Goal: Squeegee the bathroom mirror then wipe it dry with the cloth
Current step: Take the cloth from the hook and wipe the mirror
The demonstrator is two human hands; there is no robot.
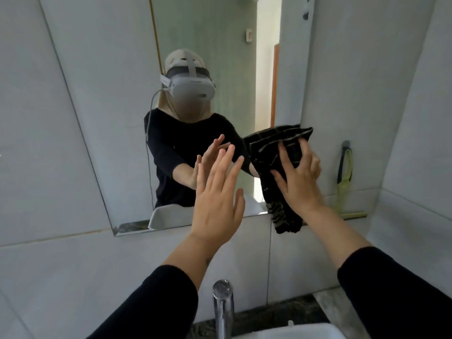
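My left hand (217, 192) is open, fingers spread, flat toward the mirror (110, 94). My right hand (297, 177) presses the dark checked cloth (276, 148) against the mirror's lower right corner. The green squeegee (344, 182) hangs from a wall hook at far right.

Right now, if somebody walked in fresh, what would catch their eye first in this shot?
Probably the dark cloth pressed against the mirror near its lower right corner by the right hand. Next, the left hand, open with fingers spread, raised at the glass beside it and holding nothing. Further right, a green squeegee hangs on the tiled wall, unused.
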